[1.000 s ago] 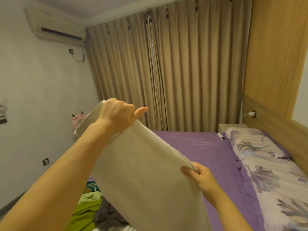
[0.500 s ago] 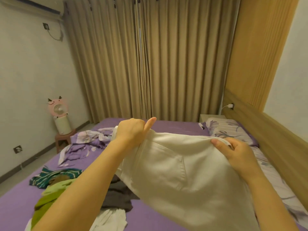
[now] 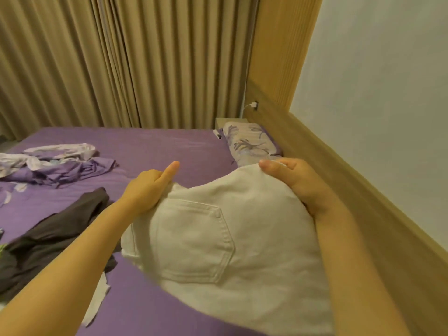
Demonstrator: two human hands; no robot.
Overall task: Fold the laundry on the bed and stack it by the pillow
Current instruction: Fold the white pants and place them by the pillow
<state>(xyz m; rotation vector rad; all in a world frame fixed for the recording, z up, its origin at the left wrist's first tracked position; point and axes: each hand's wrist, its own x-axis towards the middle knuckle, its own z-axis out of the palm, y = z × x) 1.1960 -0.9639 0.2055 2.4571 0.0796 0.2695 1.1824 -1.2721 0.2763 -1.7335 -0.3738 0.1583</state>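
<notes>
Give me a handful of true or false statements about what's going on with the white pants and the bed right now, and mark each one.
1. Both hands grip the white pants. True: the left hand and the right hand each hold an upper edge.
2. A back pocket faces the camera. True.
3. The curtains are open. False: they are drawn shut.
4. The dark garment lies folded by the pillow. False: it lies crumpled, left of the left arm.
5. The bed sheet is green. False: it is purple.
</notes>
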